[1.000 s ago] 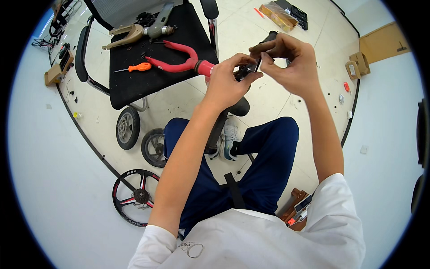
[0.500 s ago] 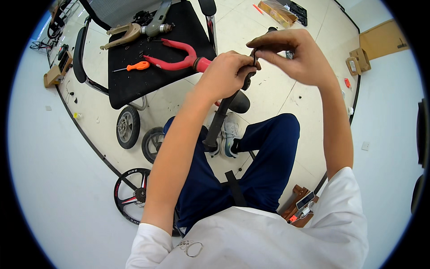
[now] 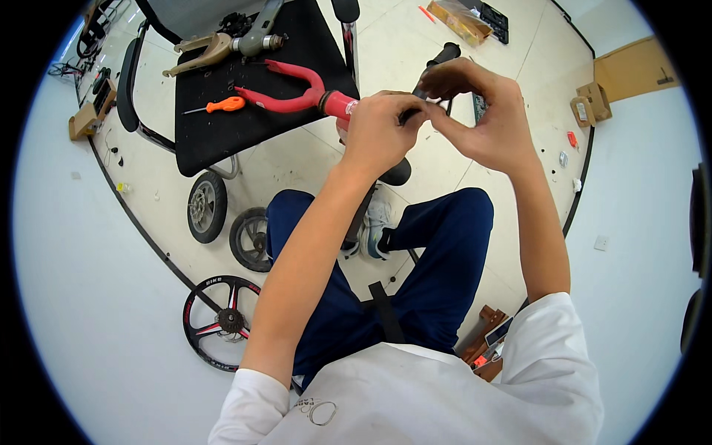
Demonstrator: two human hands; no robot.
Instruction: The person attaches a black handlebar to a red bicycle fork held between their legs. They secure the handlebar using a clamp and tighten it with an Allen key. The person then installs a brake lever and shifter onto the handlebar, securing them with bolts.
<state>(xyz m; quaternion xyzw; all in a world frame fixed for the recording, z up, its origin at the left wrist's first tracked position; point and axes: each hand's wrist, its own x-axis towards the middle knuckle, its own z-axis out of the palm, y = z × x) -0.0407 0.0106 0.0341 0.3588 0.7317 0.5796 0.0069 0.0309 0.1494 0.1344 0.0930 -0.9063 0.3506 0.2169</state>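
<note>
A black handlebar, its rubber grip point(image 3: 447, 53) showing beyond my fingers, runs under both hands. My left hand point(image 3: 382, 130) is closed round a dark part at the bar's middle; its fingers hide most of that part. Against it, my right hand point(image 3: 486, 111) curves in a pinch, thumb and darkened fingertips meeting near the left thumb. What the right fingertips hold is too small and covered to make out. Just left of my left hand lies a red fork point(image 3: 297, 93), its two prongs over the chair seat point(image 3: 252, 133) and its tube reaching behind my hand.
On the chair seat lie an orange-handled screwdriver point(image 3: 224, 104) and a beige and grey fork point(image 3: 215, 53). Small wheels point(image 3: 207, 208) and a larger black-rimmed wheel point(image 3: 231, 320) are on the floor at left. A cardboard box point(image 3: 460, 21) and a black tool case point(image 3: 493, 18) lie far off.
My right hand has come down and left, and its fingers lie closer against the bar. The bar has tilted, so more of its far grip shows. My left hand has turned slightly.
</note>
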